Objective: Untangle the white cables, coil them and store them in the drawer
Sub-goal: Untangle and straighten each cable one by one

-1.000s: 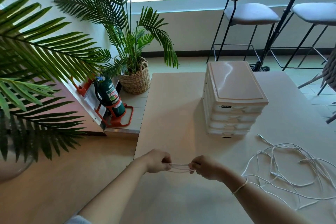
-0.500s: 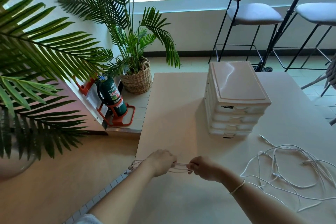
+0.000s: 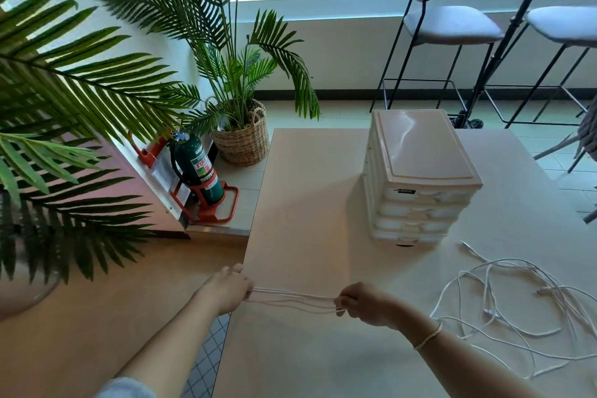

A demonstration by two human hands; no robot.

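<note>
- Head view shows two bare hands held over the near left part of a pale table (image 3: 310, 178).
- The left hand (image 3: 227, 291) is at the table's left edge, with its fingers curled tight round one end of a looped white cable (image 3: 292, 300).
- The right hand (image 3: 366, 304) is a little to the right and pinches the other end of that same cable with curled fingers.
- The cable runs between the two hands in a few thin strands, pulled nearly straight, just above the table top.
- A thin bracelet (image 3: 428, 336) sits on the right wrist.
- To the right of the hands, a messy pile of tangled white cables (image 3: 513, 310) lies flat on the table, apart from the hands.
- Farther back stands a white drawer box (image 3: 416, 178) with four drawers, all pushed in.
- The tangled pile lies near the front of the drawer box but does not touch it.
- On the floor to the left of the table is a green fire extinguisher (image 3: 197, 171) in an orange stand.
- Beside it, farther back, is a palm plant in a woven basket (image 3: 244, 139).
- Big palm leaves (image 3: 64, 90) fill the left side.
- Far behind the table stand tall stools (image 3: 449, 26) with thin black legs.
</note>
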